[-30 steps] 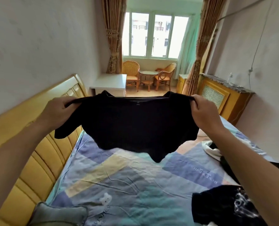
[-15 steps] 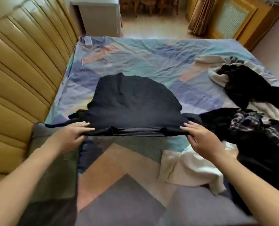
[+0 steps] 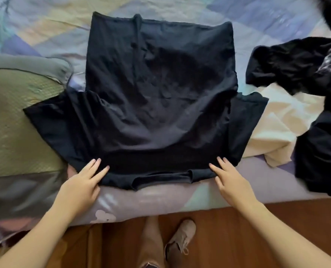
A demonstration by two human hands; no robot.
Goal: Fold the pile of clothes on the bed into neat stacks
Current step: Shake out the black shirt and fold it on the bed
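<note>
A black T-shirt (image 3: 156, 97) lies spread flat on the bed, collar toward me at the near edge, hem at the far side, sleeves out to both sides. My left hand (image 3: 83, 180) rests flat on its left shoulder, fingers apart. My right hand (image 3: 230, 180) lies flat on the right shoulder in the same way. Neither hand grips the cloth. A heap of black garments (image 3: 306, 74) sits to the right, with a cream garment (image 3: 276, 130) partly under it and under the shirt's right sleeve.
The patchwork bedsheet (image 3: 44, 31) covers the bed. A green-grey pillow (image 3: 15, 117) lies at the left, under the shirt's left sleeve. Below the bed edge are the wooden floor (image 3: 228, 238) and my shoe (image 3: 182, 236).
The shirt went from held up in the air to laid flat on the bed. My hands released their pinch on the shoulders and now press flat. The view tilted down.
</note>
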